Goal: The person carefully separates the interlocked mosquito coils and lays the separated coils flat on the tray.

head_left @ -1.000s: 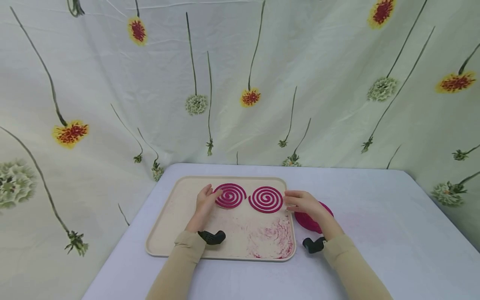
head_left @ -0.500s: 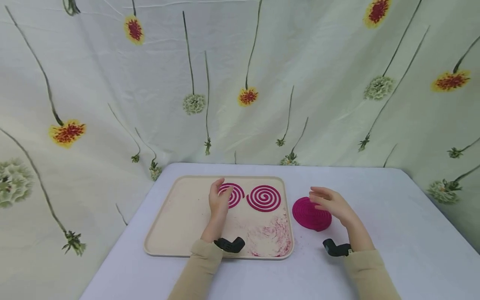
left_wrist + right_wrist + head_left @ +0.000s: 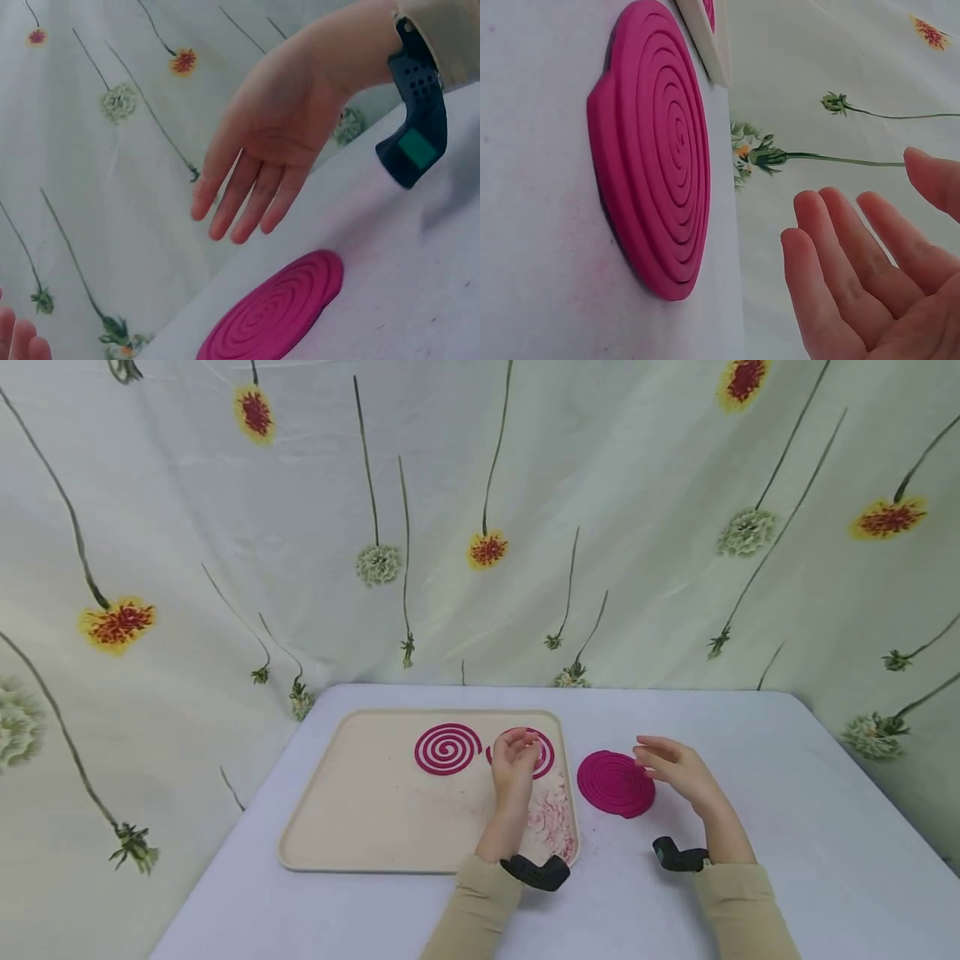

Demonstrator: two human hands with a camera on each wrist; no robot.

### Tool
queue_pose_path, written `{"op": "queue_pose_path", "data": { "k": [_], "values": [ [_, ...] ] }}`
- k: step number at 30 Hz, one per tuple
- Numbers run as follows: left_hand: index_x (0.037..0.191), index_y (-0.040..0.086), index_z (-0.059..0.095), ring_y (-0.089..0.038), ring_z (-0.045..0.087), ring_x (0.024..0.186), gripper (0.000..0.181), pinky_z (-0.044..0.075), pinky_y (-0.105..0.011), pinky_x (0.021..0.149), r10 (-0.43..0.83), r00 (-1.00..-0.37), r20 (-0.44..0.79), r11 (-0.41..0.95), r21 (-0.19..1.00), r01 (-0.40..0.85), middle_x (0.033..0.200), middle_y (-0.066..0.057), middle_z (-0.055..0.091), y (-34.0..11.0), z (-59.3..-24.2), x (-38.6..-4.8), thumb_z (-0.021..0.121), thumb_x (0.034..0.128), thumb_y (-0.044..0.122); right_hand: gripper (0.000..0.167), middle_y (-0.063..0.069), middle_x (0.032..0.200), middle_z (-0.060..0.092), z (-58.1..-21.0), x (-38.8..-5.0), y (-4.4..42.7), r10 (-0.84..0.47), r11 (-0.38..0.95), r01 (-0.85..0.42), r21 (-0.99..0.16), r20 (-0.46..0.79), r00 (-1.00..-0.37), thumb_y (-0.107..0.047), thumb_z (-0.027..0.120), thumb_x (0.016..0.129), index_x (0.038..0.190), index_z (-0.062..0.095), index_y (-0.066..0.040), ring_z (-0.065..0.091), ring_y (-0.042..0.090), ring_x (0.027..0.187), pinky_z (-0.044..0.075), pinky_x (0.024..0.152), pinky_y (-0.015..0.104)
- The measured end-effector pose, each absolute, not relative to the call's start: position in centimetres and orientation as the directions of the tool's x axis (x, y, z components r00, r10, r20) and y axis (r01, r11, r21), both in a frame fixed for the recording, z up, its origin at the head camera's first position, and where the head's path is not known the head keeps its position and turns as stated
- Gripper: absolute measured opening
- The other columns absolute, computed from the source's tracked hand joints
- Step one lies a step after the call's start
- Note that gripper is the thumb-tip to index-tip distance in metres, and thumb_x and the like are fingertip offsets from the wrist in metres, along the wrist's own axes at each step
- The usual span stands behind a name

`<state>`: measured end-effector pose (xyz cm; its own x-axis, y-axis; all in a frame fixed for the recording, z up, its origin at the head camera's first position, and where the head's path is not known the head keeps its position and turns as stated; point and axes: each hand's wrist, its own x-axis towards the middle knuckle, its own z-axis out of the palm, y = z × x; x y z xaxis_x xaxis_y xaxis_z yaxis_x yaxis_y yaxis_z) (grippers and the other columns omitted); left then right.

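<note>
My left hand hovers above the tray's right part, fingers loosely bent with nothing in them. It partly hides a magenta open spiral lying on the beige tray. A similar spiral lies fully visible to its left. On the table, just right of the tray, sits a thicker, tightly wound magenta coil disc. My right hand is held beside and above this disc, its fingers relaxed and holding nothing. In the right wrist view, a gap shows between those fingers and the disc.
Reddish smears mark the tray's lower right corner. The white table extends to the right, with a flowered cloth hanging behind it. Black camera mounts stick out from the wrists.
My left hand has moved right, from the left spiral to over the right one. My right hand has drawn back right from the tray's edge, uncovering the coil disc.
</note>
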<state>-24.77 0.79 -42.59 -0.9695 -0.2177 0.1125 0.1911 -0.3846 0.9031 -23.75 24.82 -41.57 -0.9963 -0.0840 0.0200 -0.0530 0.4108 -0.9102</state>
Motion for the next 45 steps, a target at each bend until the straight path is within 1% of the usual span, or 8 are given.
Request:
{"op": "queue_pose_path", "data": {
  "k": [6,11,16,22,29,34,40,45],
  "values": [
    [0.112,-0.010,0.047,-0.014,0.061,0.081,0.031,0.054,-0.026,0.070,-0.110,-0.989,0.101,-0.428,0.893,0.138,0.100,-0.019,0.062,3.9,-43.9,-23.9,0.058,0.0830,-0.008,0.053,0.025,0.125,0.054,-42.9,-24.1,25.4,0.007,0.389,-0.048,-0.920,0.055,-0.998,-0.029,0.057,0.094,0.133,0.046,0.006,0.058,0.026,0.107,0.051,0.088,0.035],
    [0.115,-0.007,0.050,-0.024,0.063,0.093,0.032,0.053,-0.029,0.079,-0.023,-0.995,0.098,-0.362,0.927,0.099,0.112,-0.026,0.059,5.1,-45.3,-23.2,0.059,0.0836,-0.005,0.051,0.024,0.128,0.052,-44.1,-24.4,25.7,0.050,0.363,-0.024,-0.931,0.046,-0.998,-0.028,0.058,0.094,0.131,0.048,0.006,0.058,0.016,0.106,0.051,0.085,0.024],
    [0.121,-0.004,0.052,-0.032,0.053,0.115,0.038,0.046,-0.033,0.095,0.028,-0.998,0.056,-0.211,0.976,0.049,0.125,-0.022,0.053,6.0,-46.2,-22.5,0.063,0.0850,0.003,0.050,0.025,0.132,0.049,-44.7,-24.4,26.1,0.060,0.370,0.002,-0.929,0.022,-0.998,-0.026,0.056,0.095,0.133,0.047,0.005,0.053,0.023,0.114,0.049,0.087,0.022],
    [0.131,0.000,0.046,-0.038,0.034,0.131,0.050,0.033,-0.044,0.107,0.074,-0.997,-0.011,-0.184,0.983,-0.024,0.136,-0.019,0.045,6.6,-46.1,-22.3,0.066,0.0851,0.008,0.046,0.024,0.132,0.049,-45.2,-24.4,26.2,0.070,0.367,-0.004,-0.930,0.032,-0.997,-0.024,0.055,0.096,0.132,0.049,0.004,0.051,0.027,0.117,0.048,0.089,0.024],
    [0.138,0.007,0.041,-0.035,0.033,0.131,0.058,0.030,-0.053,0.106,0.105,-0.994,-0.031,-0.053,0.998,-0.037,0.140,-0.015,0.041,7.4,-46.1,-21.7,0.066,0.0862,0.017,0.044,0.024,0.131,0.050,-45.7,-24.4,26.2,0.040,0.425,-0.046,-0.904,0.069,-0.997,-0.024,0.054,0.096,0.131,0.050,0.002,0.049,0.036,0.118,0.045,0.095,0.043],
    [0.139,0.004,0.039,-0.038,0.030,0.132,0.062,0.029,-0.055,0.105,0.091,-0.995,-0.042,-0.099,0.994,-0.051,0.141,-0.018,0.037,8.1,-46.3,-21.2,0.067,0.0844,0.014,0.043,0.026,0.131,0.050,-45.9,-24.3,26.2,0.040,0.415,-0.049,-0.908,0.072,-0.997,-0.019,0.055,0.095,0.131,0.050,0.004,0.050,0.038,0.118,0.044,0.096,0.047],
    [0.138,-0.001,0.039,-0.038,0.028,0.133,0.062,0.028,-0.051,0.107,0.076,-0.995,-0.071,-0.133,0.988,-0.081,0.141,-0.020,0.037,8.3,-46.4,-21.4,0.067,0.0841,0.011,0.042,0.027,0.125,0.054,-46.5,-24.6,26.4,0.073,0.438,-0.012,-0.899,0.049,-0.996,-0.009,0.060,0.091,0.127,0.051,0.009,0.052,0.038,0.117,0.044,0.096,0.045],
    [0.138,-0.002,0.038,-0.039,0.023,0.135,0.063,0.025,-0.052,0.109,0.087,-0.991,-0.101,-0.139,0.984,-0.113,0.144,-0.023,0.031,8.3,-46.3,-21.5,0.067,0.0837,0.013,0.040,0.029,0.121,0.055,-46.6,-24.7,26.4,0.095,0.436,0.008,-0.900,0.038,-0.995,0.000,0.060,0.088,0.125,0.051,0.013,0.054,0.037,0.114,0.051,0.086,0.029]
  ]
}}
